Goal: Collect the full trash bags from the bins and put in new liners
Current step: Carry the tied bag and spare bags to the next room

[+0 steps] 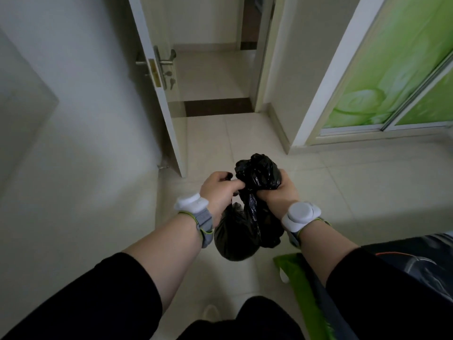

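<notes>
Left of the black trash bag (247, 217), the left hand (219, 190) pinches its gathered neck in a clenched grip. The bag hangs above the tiled floor (343, 182). On the bag's right, the right hand (282, 190) clasps the bunched top.

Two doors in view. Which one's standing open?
The white hinged door with the metal lever handle, left of the hallway. The green-patterned sliding door on the right is closed.

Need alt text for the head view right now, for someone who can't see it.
Both hands grip a crinkled black plastic trash bag at its gathered neck, left hand and right hand side by side, the full bottom hanging above the pale tiled floor. Ahead, a white door stands open.
</notes>
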The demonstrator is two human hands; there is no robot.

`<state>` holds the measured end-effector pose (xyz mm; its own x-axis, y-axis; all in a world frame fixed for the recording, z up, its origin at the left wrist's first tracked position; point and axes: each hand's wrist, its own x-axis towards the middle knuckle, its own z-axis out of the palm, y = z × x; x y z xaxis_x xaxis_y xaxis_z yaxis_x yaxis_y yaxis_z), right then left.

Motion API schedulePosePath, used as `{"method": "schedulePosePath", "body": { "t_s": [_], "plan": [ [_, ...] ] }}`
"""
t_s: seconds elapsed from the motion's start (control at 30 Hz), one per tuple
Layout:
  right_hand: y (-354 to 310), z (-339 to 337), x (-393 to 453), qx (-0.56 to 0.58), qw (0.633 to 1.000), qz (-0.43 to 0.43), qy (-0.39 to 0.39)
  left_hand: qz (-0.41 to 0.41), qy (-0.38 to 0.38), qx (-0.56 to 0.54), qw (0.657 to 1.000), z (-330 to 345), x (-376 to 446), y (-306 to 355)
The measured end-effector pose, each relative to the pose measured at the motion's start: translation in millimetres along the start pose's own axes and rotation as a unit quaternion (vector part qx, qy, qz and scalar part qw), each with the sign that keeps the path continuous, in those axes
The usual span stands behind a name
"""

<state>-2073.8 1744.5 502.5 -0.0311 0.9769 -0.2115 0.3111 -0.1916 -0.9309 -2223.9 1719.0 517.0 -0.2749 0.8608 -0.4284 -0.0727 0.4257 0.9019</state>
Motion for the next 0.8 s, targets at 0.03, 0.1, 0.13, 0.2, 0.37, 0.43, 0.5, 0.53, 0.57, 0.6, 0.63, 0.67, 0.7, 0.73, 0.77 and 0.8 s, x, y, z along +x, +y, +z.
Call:
{"method": "schedulePosePath", "body": {
  "t_s": [0.03, 0.1, 0.13, 0.2, 0.37, 0.43, 0.5, 0.53, 0.57, 0.6, 0.63, 0.67, 0.7, 0.73, 0.77, 0.8],
  "plan": [
    [-4.6, 0.4, 17.6, 0.000, 1.000, 0.005, 0.005, -0.001, -0.003, -0.001, 1.000, 1.5, 18.8, 9.9],
    [-13.0, -0.4, 53.5, -0.002, 1.000, 0.017, 0.021, -0.003, -0.008, -0.005, 1.000, 7.3, 55.9, 26.9],
    [-16.7, -1.1, 76.2, -0.003, 0.999, 0.022, 0.025, -0.004, -0.008, -0.003, 1.000, 11.1, 79.3, 35.4],
    [-21.9, -1.6, 96.1, -0.001, 1.000, 0.019, 0.022, 0.002, -0.001, 0.000, 1.000, 12.0, 100.7, 45.2],
    [-36.9, -1.0, 207.7, -0.023, 1.000, 0.007, 0.000, -0.002, 0.028, -0.009, 1.000, 20.0, 204.1, 87.7],
    [-47.8, -2.7, 251.1, -0.033, 0.999, 0.005, -0.015, 0.000, 0.048, -0.006, 0.999, 20.7, 241.9, 106.2],
    [-59.7, -2.5, 291.5, -0.038, 0.999, 0.004, -0.026, -0.001, 0.062, -0.015, 0.998, 20.3, 277.3, 125.8],
    [-65.4, -1.6, 308.7, -0.035, 0.999, 0.005, -0.030, -0.001, 0.067, -0.022, 0.998, 19.4, 293.0, 134.5],
    [-70.5, -0.1, 328.1, -0.029, 0.999, 0.006, -0.032, 0.001, 0.074, -0.025, 0.997, 18.8, 310.8, 143.4],
    [-75.5, 1.9, 345.8, -0.026, 0.999, 0.011, -0.033, 0.001, 0.080, -0.025, 0.997, 18.4, 326.8, 151.8],
    [-80.2, 4.3, 362.5, -0.026, 0.999, 0.016, -0.034, 0.002, 0.085, -0.028, 0.996, 18.1, 342.6, 159.5],
    [-85.2, 7.2, 379.3, -0.026, 0.999, 0.021, -0.038, 0.002, 0.086, -0.031, 0.996, 17.4, 358.8, 166.6],
    [-89.5, 10.1, 395.0, -0.026, 0.999, 0.023, -0.042, 0.002, 0.087, -0.033, 0.996, 16.9, 373.7, 173.6],
    [-94.6, 13.6, 414.0, -0.025, 0.998, 0.024, -0.044, 0.002, 0.086, -0.033, 0.996, 16.2, 392.5, 181.9],
    [-98.5, 17.1, 432.8, -0.025, 0.998, 0.026, -0.044, 0.003, 0.085, -0.035, 0.996, 15.9, 411.4, 188.5],
    [-102.8, 21.5, 453.8, -0.023, 0.998, 0.029, -0.042, 0.002, 0.081, -0.035, 0.996, 15.6, 433.2, 195.6]
  ]
}}
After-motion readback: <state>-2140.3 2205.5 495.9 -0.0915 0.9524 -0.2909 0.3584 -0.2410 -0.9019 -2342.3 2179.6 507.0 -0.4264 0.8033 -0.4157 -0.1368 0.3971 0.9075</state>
